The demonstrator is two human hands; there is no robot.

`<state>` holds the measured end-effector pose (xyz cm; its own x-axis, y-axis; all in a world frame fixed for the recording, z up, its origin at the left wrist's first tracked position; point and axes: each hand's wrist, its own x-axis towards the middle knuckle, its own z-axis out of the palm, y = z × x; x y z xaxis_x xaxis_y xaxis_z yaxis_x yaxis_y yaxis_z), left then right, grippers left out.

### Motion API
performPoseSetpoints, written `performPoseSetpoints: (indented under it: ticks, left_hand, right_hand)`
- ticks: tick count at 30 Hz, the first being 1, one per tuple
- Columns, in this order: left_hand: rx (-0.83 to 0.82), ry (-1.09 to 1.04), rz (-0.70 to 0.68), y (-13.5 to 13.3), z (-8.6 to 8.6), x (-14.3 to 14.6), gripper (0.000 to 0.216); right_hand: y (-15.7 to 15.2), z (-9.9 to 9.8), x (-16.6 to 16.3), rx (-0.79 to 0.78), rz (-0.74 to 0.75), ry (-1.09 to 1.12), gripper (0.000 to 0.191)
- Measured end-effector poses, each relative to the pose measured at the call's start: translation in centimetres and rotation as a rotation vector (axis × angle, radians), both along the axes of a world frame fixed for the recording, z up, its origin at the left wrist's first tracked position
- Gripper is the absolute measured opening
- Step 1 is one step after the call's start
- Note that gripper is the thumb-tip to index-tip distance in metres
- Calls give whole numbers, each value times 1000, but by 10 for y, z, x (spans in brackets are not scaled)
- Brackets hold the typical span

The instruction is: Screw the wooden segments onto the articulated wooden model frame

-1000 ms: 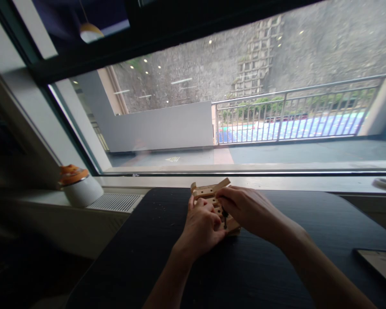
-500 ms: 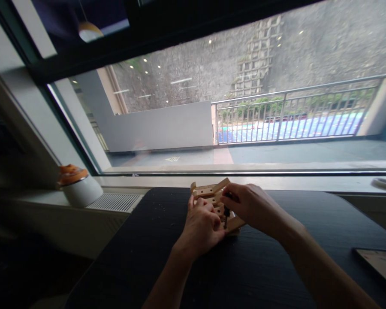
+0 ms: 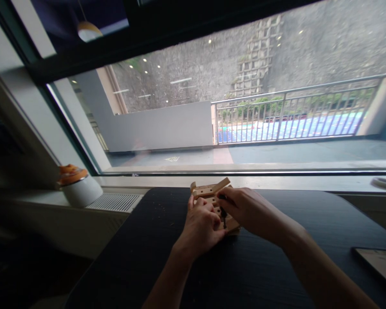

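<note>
A small wooden assembly (image 3: 209,191) made of light slats with drilled holes lies on the dark table (image 3: 251,266), near its far edge. My left hand (image 3: 202,226) is closed over the assembly's near left part and holds it down. My right hand (image 3: 248,210) pinches a small dark tool or screw (image 3: 224,214) that stands upright against the wood, between the two hands. Much of the assembly is hidden under my fingers.
A white pot with an orange lid (image 3: 77,185) stands on the sill at the left, beside a vent grille (image 3: 115,201). A flat phone or tablet (image 3: 378,262) lies at the table's right edge. A small grey object (image 3: 385,183) rests on the sill at far right. A large window fills the background.
My right hand twisted the dark piece: it swung slightly up and right half a second ago, then came back down over the wood. My left hand stayed in place.
</note>
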<state>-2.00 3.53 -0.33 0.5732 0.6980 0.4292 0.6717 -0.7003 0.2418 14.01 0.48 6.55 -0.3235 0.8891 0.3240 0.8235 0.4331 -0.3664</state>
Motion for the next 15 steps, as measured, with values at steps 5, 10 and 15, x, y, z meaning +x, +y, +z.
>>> performPoseSetpoints:
  ticks: [5,10,15]
  left_hand:
    - [-1,27,9,-1,3,1,21]
    - [-6,23,15,-1,2,1,19]
    - [10,-26,10,0,-2,1,14]
  right_hand:
    - [11,-6,9,57,-222,-83,24]
    - [8,-5,4,100,-203,-145,26]
    - [-5,1,-9,81,29,-78,26]
